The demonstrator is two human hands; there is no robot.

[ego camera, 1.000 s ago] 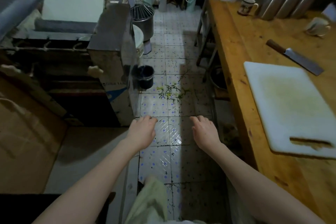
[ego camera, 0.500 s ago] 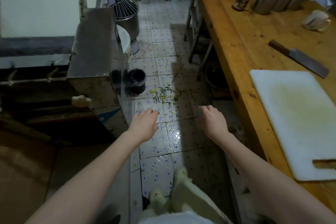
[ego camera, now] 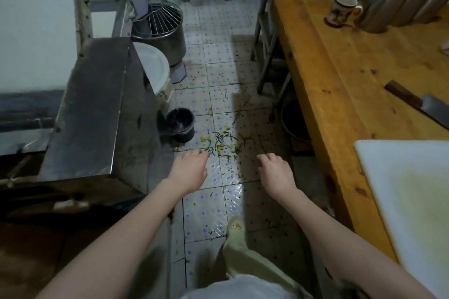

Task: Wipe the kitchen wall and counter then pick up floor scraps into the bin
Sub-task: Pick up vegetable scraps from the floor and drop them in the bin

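Green and yellow vegetable scraps [ego camera: 222, 144] lie scattered on the tiled floor [ego camera: 206, 213] in the aisle ahead. A small black bin [ego camera: 180, 124] with a dark liner stands just left of them, against the steel cabinet. My left hand [ego camera: 190, 168] and my right hand [ego camera: 275, 172] reach forward above the floor, palms down, fingers loosely curled, holding nothing. The left fingertips appear close to the near edge of the scraps. More small dark bits dot the tiles around and behind the pile.
A wooden counter [ego camera: 340, 75] runs along the right with a white cutting board [ego camera: 408, 192], a cleaver [ego camera: 422, 104] and a mug [ego camera: 340, 11]. On the left are a steel cabinet [ego camera: 94, 104] and a mixer bowl [ego camera: 161, 29]. My foot [ego camera: 235, 228] steps forward.
I have walked forward along the aisle; the scraps and bin are nearer and lower in view. Both hands stay stretched out, empty, and one foot has stepped ahead.
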